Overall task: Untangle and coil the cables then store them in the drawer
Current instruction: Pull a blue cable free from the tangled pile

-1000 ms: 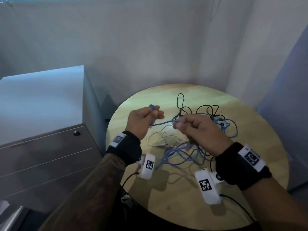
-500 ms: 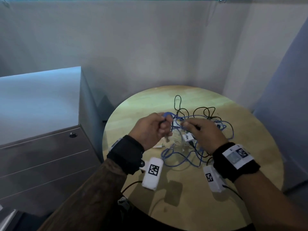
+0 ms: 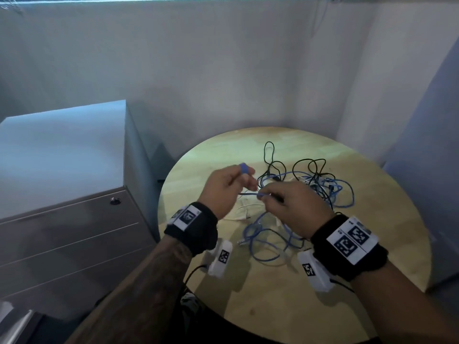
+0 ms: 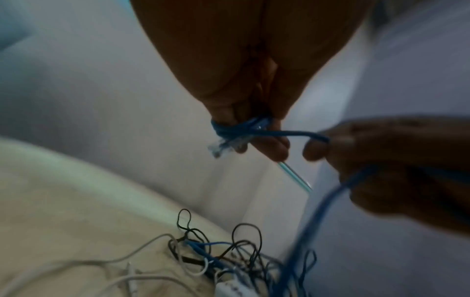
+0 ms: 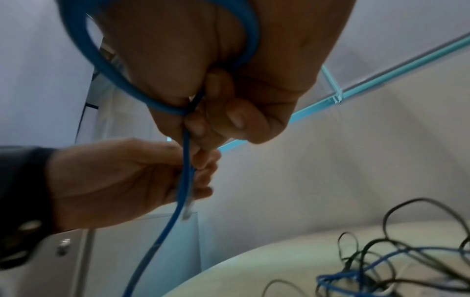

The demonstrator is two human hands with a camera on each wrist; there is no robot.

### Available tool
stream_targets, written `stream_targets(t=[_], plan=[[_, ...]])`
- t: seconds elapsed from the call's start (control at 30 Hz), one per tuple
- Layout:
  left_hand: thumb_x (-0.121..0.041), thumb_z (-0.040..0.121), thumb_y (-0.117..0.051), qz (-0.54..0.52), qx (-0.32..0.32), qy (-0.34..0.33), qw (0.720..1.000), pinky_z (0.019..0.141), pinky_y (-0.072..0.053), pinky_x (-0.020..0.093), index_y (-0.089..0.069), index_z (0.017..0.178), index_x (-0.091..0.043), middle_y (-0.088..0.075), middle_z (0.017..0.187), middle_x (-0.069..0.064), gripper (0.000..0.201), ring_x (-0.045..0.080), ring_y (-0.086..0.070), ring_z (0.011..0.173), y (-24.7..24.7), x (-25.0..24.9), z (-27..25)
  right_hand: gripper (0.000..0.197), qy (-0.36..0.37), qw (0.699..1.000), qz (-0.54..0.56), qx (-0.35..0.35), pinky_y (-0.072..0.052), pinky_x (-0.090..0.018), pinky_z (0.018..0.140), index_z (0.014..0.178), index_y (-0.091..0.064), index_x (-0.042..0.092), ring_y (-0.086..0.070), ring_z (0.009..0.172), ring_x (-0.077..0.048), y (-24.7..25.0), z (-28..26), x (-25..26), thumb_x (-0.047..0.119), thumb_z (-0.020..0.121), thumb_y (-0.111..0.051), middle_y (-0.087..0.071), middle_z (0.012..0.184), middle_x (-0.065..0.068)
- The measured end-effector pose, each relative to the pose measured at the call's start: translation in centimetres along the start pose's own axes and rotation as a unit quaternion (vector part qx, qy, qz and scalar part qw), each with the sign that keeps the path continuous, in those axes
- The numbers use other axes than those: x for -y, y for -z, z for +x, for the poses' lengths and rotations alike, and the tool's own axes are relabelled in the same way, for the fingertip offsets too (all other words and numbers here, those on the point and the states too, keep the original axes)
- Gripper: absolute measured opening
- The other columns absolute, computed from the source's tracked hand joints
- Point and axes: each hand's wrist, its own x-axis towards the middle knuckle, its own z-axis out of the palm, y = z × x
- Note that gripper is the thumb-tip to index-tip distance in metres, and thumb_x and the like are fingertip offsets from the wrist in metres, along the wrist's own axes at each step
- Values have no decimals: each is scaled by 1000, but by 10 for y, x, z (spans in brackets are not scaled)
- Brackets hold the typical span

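A blue network cable [image 3: 263,242] lies half tangled with black cables [image 3: 308,167] and white cables [image 3: 244,209] on the round wooden table [image 3: 372,244]. My left hand [image 3: 227,188] holds the blue cable's end wound round its fingers [image 4: 274,144], the clear plug [image 4: 221,146] sticking out. My right hand [image 3: 290,207] pinches the same blue cable [image 5: 188,152] a short way along, just right of the left hand, both raised above the table. The grey drawer cabinet [image 3: 64,219] stands to the left, its drawers closed.
The cabinet has a round lock [image 3: 115,201] at its top right corner. White walls close in behind the table, and a bluish panel [image 3: 432,170] stands at the right. Black and blue loops spread over the table's far middle.
My hands met half a second ago and have drawn slightly apart again. The left hand has turned, with the blue cable now over its raised finger; the right hand has slid along the cable.
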Motion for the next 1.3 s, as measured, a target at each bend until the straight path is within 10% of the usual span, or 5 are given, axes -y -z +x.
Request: stream_targets(t=[0.4,0.57,0.73,0.97,1.3], plan=[[-35,98,-53,319,123,10,940,57,-30,32,-48,68,-19,-44,62,-3,34,13,-39,57,26,-10,1,30,-83,983,100,-132,-44,-24,60,69,-69,19,-54,57,-5,37,-3,-33,43,88,-68,-63,62,3],[-38,96,-54,281,29,55,958,60,-44,38,-61,73,-16,-51,61,4,32,17,-46,57,52,1,2,66,-133,795,577,-136,-41,-33,87,42,-45,12,-58,77,-21,47,5,-57,62,85,-50,-57,67,-6],[-46,88,-54,191,-64,92,975,71,-56,52,-62,67,-22,-53,67,8,33,22,-49,63,60,-3,4,22,-148,973,123,124,-40,-37,102,64,-74,28,-58,118,-6,50,-9,-69,47,71,-79,-69,117,15],[-28,98,-55,125,-24,74,989,53,-40,10,-61,71,-10,-55,67,-5,33,16,-53,64,40,-19,1,13,-72,985,84,-134,-43,-34,101,98,-69,36,-53,119,-3,47,-7,-46,42,87,-68,-60,124,19],[-40,100,-49,-29,135,143,980,65,-44,35,-59,70,-12,-35,51,-7,42,14,-37,48,12,-25,-11,19,-37,970,200,-136,-51,-40,66,81,-57,19,-60,67,-27,26,11,-2,31,91,-68,-63,71,-14]])
